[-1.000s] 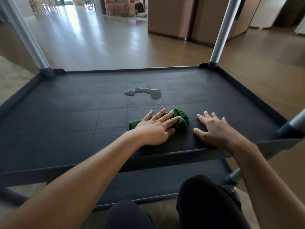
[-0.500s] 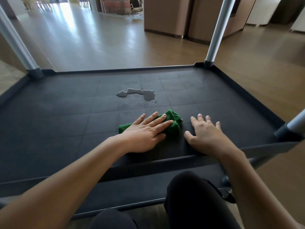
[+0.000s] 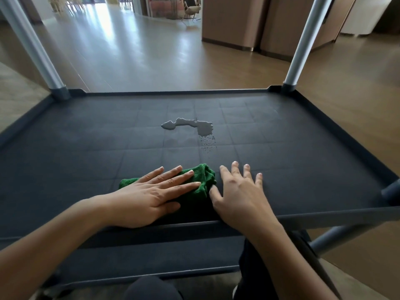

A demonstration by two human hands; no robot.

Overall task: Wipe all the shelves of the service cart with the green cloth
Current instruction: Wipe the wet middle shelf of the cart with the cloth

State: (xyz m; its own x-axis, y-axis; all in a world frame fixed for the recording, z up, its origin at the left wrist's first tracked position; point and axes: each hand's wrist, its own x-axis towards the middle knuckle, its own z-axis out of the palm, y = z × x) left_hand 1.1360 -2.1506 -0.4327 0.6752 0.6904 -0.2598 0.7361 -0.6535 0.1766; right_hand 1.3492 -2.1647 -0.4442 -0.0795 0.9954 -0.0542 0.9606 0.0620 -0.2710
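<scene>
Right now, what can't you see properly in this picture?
Head view:
- The cloth: mostly hidden under the left hand.
- The lower shelf: mostly hidden by the shelf above, the arms and the knees.
- The posts: cut off by the top edge, so anything higher is unseen.
- The right hand: whether its thumb touches the cloth is unclear.

Hotel-style lobby, polished wood floor [image 3: 134, 50], lounge chair [image 3: 191, 6] (far back), service cart [image 3: 313, 100]

Glossy wooden floor [image 3: 151, 50] reflects daylight; tan cabinets [image 3: 259, 22] stand right, a chair [image 3: 190, 7] far back.
</scene>
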